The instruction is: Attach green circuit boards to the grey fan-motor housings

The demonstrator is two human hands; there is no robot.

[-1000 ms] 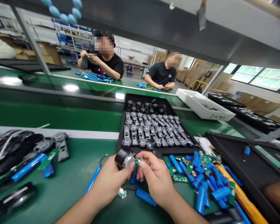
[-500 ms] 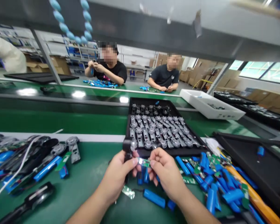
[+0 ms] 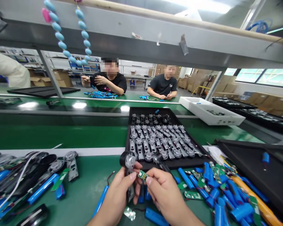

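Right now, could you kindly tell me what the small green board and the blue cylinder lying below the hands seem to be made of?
The small board looks like a green-coated circuit board, probably fibreglass, with a slight gloss and pale metallic spots; it is too small to confirm. The blue cylinder looks like a battery cell in smooth, glossy plastic wrap, judging by its even sheen; any metal beneath is hidden.

Head-worn camera, facing forward and down

The green workbench (image 3: 89, 166) was seen from close above, with the left hand (image 3: 115, 196) and right hand (image 3: 166, 199) framed low.
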